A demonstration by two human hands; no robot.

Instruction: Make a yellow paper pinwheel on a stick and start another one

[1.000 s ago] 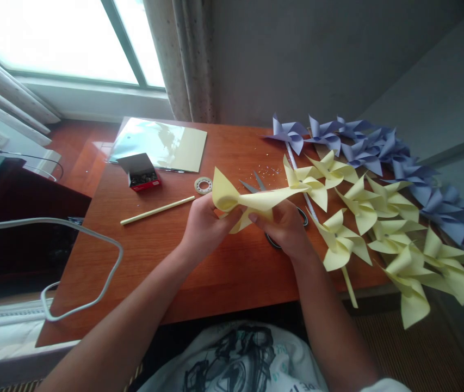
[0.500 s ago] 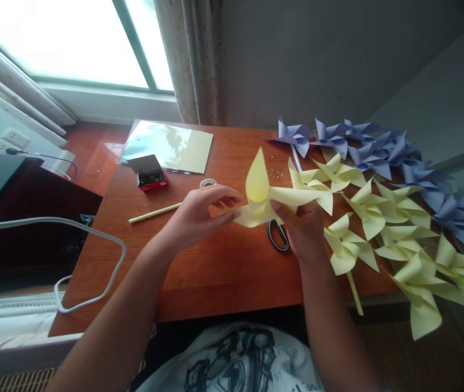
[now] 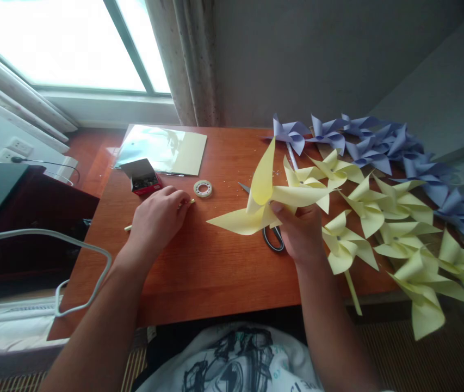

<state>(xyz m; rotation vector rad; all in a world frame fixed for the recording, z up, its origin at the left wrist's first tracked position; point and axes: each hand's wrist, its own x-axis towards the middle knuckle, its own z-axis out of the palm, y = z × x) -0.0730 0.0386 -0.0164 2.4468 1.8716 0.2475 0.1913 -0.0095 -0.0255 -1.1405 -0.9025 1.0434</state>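
Observation:
My right hand is closed on a yellow paper pinwheel, thumb pressed near its centre, and holds it above the table. My left hand lies over a thin yellow paper stick, its fingers closed around it; the stick's ends show on both sides of the hand. A roll of tape lies just beyond the left fingertips. Partly hidden under the held pinwheel are scissors with black handles.
Several finished yellow pinwheels and purple pinwheels crowd the right side. An opened red box of small metal pieces stands at the left, before a shiny pack of paper. A white cable loops over the table's left edge.
My left hand has left the pinwheel's side and moved left and down onto the yellow stick. The right hand still holds the pinwheel in nearly the same place.

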